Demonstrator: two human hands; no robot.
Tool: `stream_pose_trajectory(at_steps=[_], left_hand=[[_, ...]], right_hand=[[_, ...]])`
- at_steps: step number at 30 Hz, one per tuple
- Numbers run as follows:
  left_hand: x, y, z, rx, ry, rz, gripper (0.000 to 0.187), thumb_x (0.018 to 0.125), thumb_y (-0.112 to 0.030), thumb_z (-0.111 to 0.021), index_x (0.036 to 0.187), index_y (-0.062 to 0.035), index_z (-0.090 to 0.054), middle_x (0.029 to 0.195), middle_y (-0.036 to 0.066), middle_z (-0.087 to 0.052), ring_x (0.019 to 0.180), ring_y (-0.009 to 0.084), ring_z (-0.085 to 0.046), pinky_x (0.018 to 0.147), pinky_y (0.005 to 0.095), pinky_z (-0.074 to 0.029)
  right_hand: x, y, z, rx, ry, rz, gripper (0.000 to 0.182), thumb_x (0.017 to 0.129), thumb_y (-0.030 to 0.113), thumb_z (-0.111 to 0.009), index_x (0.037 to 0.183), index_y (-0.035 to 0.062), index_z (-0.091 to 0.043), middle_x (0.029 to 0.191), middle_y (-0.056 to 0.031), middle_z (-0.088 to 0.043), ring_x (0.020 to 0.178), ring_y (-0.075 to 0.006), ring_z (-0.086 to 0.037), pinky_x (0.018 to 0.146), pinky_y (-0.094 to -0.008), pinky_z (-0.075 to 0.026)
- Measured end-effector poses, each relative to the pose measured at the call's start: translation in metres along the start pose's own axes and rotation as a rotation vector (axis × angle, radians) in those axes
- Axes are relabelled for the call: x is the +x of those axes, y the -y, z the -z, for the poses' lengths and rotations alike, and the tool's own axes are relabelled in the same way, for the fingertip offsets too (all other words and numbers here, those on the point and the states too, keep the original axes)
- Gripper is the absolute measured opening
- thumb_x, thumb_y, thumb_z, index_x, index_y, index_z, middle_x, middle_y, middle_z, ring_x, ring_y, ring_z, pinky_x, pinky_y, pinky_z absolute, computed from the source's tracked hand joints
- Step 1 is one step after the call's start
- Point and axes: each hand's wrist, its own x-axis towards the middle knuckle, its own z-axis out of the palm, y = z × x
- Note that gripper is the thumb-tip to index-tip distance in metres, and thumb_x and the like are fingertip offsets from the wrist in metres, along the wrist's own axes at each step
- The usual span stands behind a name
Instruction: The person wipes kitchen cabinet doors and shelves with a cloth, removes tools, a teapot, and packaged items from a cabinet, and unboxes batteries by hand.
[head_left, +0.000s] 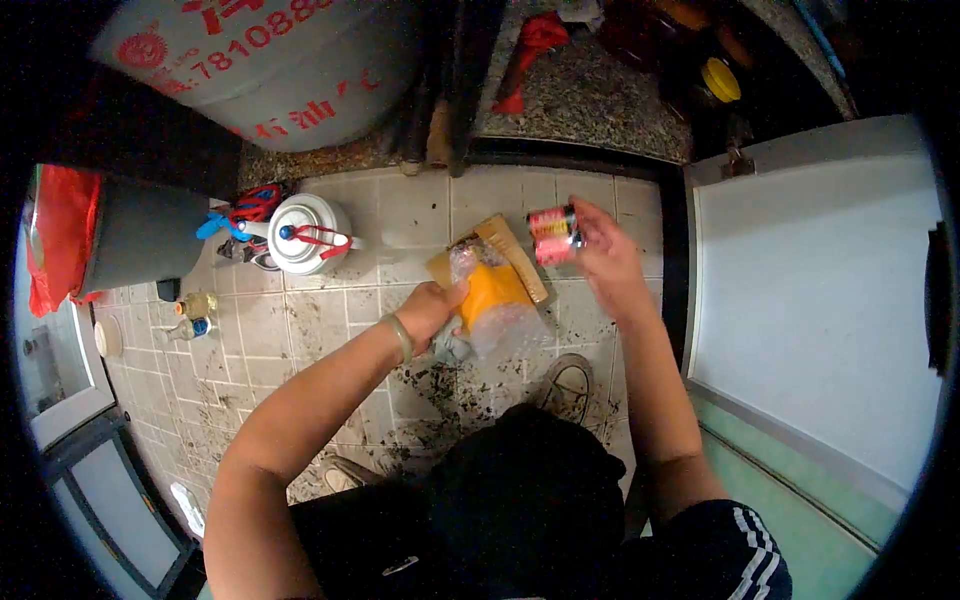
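Note:
My left hand [434, 312] is closed on the left edge of an orange item in clear plastic wrap [492, 292], held low over the tiled floor. Behind the wrap shows a piece of brown cardboard [522, 262]. To the right, my right hand [608, 250] is closed on a pack of red and black batteries [553, 234], holding it by its right side. The pack is apart from the wrapped item. A crumpled grey thing [451, 343] lies just below my left hand.
A white kettle [303, 232] stands on the floor at left, with small bottles [192, 328] and a grey bin [143, 240] beyond. A gas cylinder [290, 70] is at upper left, a white panel [812, 280] at right. Dark debris [435, 385] litters the tiles.

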Motion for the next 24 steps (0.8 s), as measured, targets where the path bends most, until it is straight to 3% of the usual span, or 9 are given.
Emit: stream_pose_trajectory(at_steps=[3,7,9,13,15,18,19,23,24], left_hand=[[0.009,0.006,0.002,0.139,-0.093,-0.055,0.035,0.086,-0.036,-0.050,0.079,-0.0017,-0.056,0.070,0.006,-0.057,0.057,0.0126,-0.051,0.047,0.0243,-0.039],[0.006,0.005,-0.003,0.209,-0.103,-0.073,0.043,0.083,-0.042,-0.052,0.080,0.0007,-0.056,0.072,0.008,-0.057,0.056,0.0151,-0.052,0.046,0.0277,-0.040],[-0.011,-0.002,-0.012,0.568,-0.267,-0.316,0.053,0.077,-0.049,-0.056,0.086,0.0032,-0.050,0.067,0.012,-0.057,0.051,0.0213,-0.052,0.046,0.0334,-0.041],[-0.075,-0.032,-0.044,1.092,-0.437,-0.312,0.062,0.076,-0.049,-0.055,0.098,0.0061,-0.040,0.075,0.021,-0.059,0.070,0.0318,-0.060,0.059,0.0375,-0.047],[-0.091,-0.030,-0.053,1.294,-0.291,-0.565,0.057,0.074,-0.045,-0.060,0.098,0.0001,-0.033,0.059,0.017,-0.055,0.051,0.0342,-0.055,0.047,0.0426,-0.043],[-0.078,-0.018,-0.054,1.265,-0.203,-0.628,0.048,0.075,-0.035,-0.059,0.099,-0.0024,-0.033,0.061,0.016,-0.055,0.055,0.0357,-0.056,0.047,0.0444,-0.043],[-0.070,-0.015,-0.056,1.216,-0.231,-0.555,0.038,0.075,-0.023,-0.059,0.098,-0.0040,-0.035,0.063,0.017,-0.056,0.057,0.0365,-0.056,0.050,0.0448,-0.044],[-0.059,-0.010,-0.057,1.110,-0.247,-0.611,0.033,0.075,-0.017,-0.059,0.096,-0.0038,-0.037,0.065,0.018,-0.056,0.060,0.0372,-0.056,0.053,0.0449,-0.045],[-0.061,-0.011,-0.059,1.083,-0.238,-0.607,0.032,0.074,-0.015,-0.058,0.095,-0.0034,-0.037,0.066,0.019,-0.056,0.061,0.0374,-0.056,0.054,0.0449,-0.045]], right_hand=[[-0.016,-0.012,-0.004,0.133,0.029,-0.030,0.059,0.067,-0.005,-0.053,0.123,-0.0024,-0.035,0.114,-0.0121,-0.050,0.104,-0.0214,-0.049,0.090,-0.0322,-0.039],[-0.019,-0.017,-0.006,0.215,0.052,-0.085,0.061,0.068,-0.005,-0.054,0.125,-0.0014,-0.034,0.115,-0.0126,-0.050,0.104,-0.0214,-0.049,0.090,-0.0326,-0.039],[-0.020,-0.019,-0.005,0.249,0.055,-0.077,0.061,0.068,-0.005,-0.054,0.125,-0.0010,-0.033,0.115,-0.0126,-0.050,0.104,-0.0213,-0.049,0.090,-0.0323,-0.039],[-0.036,0.006,0.003,0.216,0.035,-0.046,0.059,0.068,-0.002,-0.056,0.123,-0.0006,-0.035,0.111,-0.0131,-0.052,0.099,-0.0221,-0.053,0.087,-0.0332,-0.042],[-0.053,0.021,0.012,0.213,0.075,-0.101,0.057,0.068,0.003,-0.059,0.121,-0.0004,-0.038,0.106,-0.0133,-0.055,0.094,-0.0228,-0.056,0.084,-0.0343,-0.045],[-0.077,0.027,0.029,0.152,0.283,-0.191,0.055,0.068,0.007,-0.062,0.119,0.0005,-0.041,0.105,-0.0131,-0.056,0.095,-0.0225,-0.056,0.083,-0.0334,-0.046],[-0.085,0.023,0.030,0.081,0.311,-0.231,0.050,0.072,0.014,-0.062,0.117,0.0014,-0.044,0.107,-0.0132,-0.054,0.094,-0.0224,-0.056,0.081,-0.0335,-0.046],[-0.110,0.014,0.007,-0.039,0.289,-0.559,0.049,0.076,0.020,-0.061,0.116,0.0005,-0.043,0.111,-0.0124,-0.052,0.099,-0.0223,-0.053,0.085,-0.0348,-0.044],[-0.114,0.003,-0.001,0.159,0.153,-0.639,0.047,0.078,0.022,-0.059,0.116,-0.0003,-0.043,0.112,-0.0121,-0.051,0.100,-0.0220,-0.052,0.087,-0.0351,-0.043]])
